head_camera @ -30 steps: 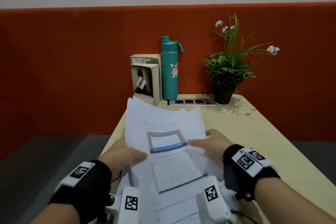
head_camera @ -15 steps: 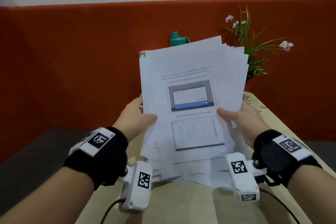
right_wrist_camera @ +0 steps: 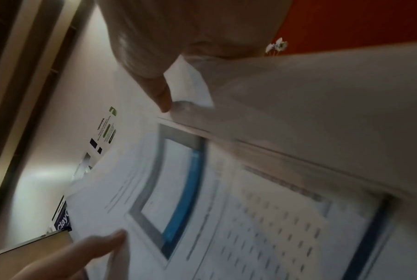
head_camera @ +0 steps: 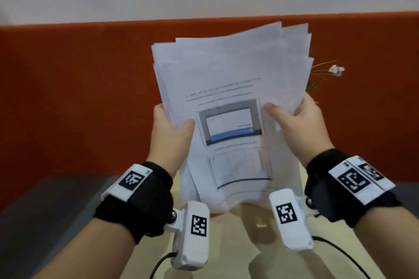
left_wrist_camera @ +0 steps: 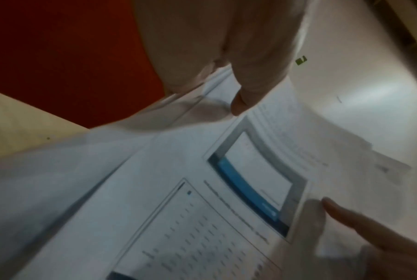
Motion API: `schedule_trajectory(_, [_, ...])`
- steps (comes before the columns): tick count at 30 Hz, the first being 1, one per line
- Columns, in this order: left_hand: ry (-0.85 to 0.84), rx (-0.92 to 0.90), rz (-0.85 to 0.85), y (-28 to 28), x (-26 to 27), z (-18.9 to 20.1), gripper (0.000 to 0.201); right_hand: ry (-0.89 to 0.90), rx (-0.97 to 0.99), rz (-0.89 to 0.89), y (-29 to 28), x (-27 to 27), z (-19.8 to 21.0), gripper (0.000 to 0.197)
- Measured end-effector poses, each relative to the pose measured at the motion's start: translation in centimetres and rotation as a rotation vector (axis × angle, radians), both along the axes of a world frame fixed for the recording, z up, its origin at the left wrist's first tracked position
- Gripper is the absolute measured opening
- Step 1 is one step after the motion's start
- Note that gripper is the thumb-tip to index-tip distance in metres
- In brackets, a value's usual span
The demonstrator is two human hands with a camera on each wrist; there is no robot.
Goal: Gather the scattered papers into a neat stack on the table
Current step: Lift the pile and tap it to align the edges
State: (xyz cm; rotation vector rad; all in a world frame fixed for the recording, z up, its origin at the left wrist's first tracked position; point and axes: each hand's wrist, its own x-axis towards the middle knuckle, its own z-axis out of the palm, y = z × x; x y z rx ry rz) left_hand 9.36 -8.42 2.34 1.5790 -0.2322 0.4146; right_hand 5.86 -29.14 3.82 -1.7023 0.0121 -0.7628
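Note:
A loose stack of white printed papers (head_camera: 231,88) stands upright in the air above the light wooden table (head_camera: 229,253), its sheets fanned unevenly at the top. The front sheet shows a grey-framed screenshot with a blue bar and a table below. My left hand (head_camera: 169,129) grips the stack's left edge, thumb on the front. My right hand (head_camera: 297,120) grips the right edge the same way. In the left wrist view the papers (left_wrist_camera: 202,189) fill the frame under my left hand (left_wrist_camera: 226,56). The right wrist view shows the papers (right_wrist_camera: 250,189) and my right hand (right_wrist_camera: 178,47).
An orange partition (head_camera: 79,97) runs behind the table. A flower (head_camera: 336,70) of the potted plant pokes out past the papers' right edge. The bottle and book are hidden behind the stack. A dark floor (head_camera: 45,206) lies left of the table.
Both hands have lifted the papers off the table and raised them upright, higher than half a second ago. The stack now hides the bottle, book and most of the plant.

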Motion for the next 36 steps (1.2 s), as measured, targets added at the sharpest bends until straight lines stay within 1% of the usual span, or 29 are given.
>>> schedule_trajectory(3, [-0.019,0.021,0.006,-0.8,-0.1,-0.2,0.03,-0.041,0.015,-0.03,0.1,0.0,-0.5,0.037])
schedule_trajectory(6, [-0.039,-0.026,0.021,-0.9,0.0,0.5,0.036,-0.113,0.049,-0.074,-0.1,-0.2,-0.2,0.043])
schedule_trajectory(7, [-0.046,-0.049,0.016,-1.0,0.0,0.7,0.038,-0.121,0.05,-0.08,0.0,-0.2,-0.1,0.042])
schedule_trajectory(10, [-0.07,-0.072,0.001,-1.3,-0.5,1.1,0.04,-0.149,0.058,-0.101,0.4,-0.2,0.4,0.032])
schedule_trajectory(13, [-0.087,-0.148,-0.031,-0.8,-0.8,1.3,0.039,-0.237,0.176,-0.142,0.0,-0.5,0.7,0.027])
schedule_trajectory(15, [-0.067,-0.169,-0.072,-0.5,-1.0,1.3,0.035,-0.238,0.229,-0.109,-0.1,-0.6,0.7,0.019])
schedule_trajectory(17, [-0.061,-0.134,-0.092,-0.6,-1.3,1.3,0.03,-0.215,0.235,-0.074,0.2,-0.7,0.6,0.013])
schedule_trajectory(21, [-0.097,-0.146,-0.031,-0.8,-1.3,1.1,0.031,-0.263,0.262,-0.078,0.6,-0.6,0.7,0.017])
schedule_trajectory(24, [-0.129,-0.036,0.022,-1.5,-1.3,1.1,0.032,-0.236,0.193,-0.032,1.4,-0.4,0.9,0.019])
schedule_trajectory(26, [-0.184,0.005,0.074,-1.8,-1.3,1.3,0.033,-0.245,0.136,-0.07,1.9,-0.3,1.5,0.023])
schedule_trajectory(29, [-0.241,0.033,0.142,-1.8,-1.0,1.1,0.036,-0.299,0.14,-0.105,2.3,-0.3,1.6,0.026])
schedule_trajectory(31, [-0.193,0.058,0.14,-1.7,-1.2,0.4,0.039,-0.27,0.148,-0.124,2.5,-0.6,0.6,0.027])
schedule_trajectory(33, [-0.144,0.065,0.132,-1.6,-1.3,-0.2,0.035,-0.235,0.156,-0.139,2.7,-0.9,-0.4,0.025])
schedule_trajectory(36, [-0.13,0.05,0.162,-1.5,-1.1,0.1,0.037,-0.243,0.146,-0.145,2.7,-0.9,-0.7,0.02])
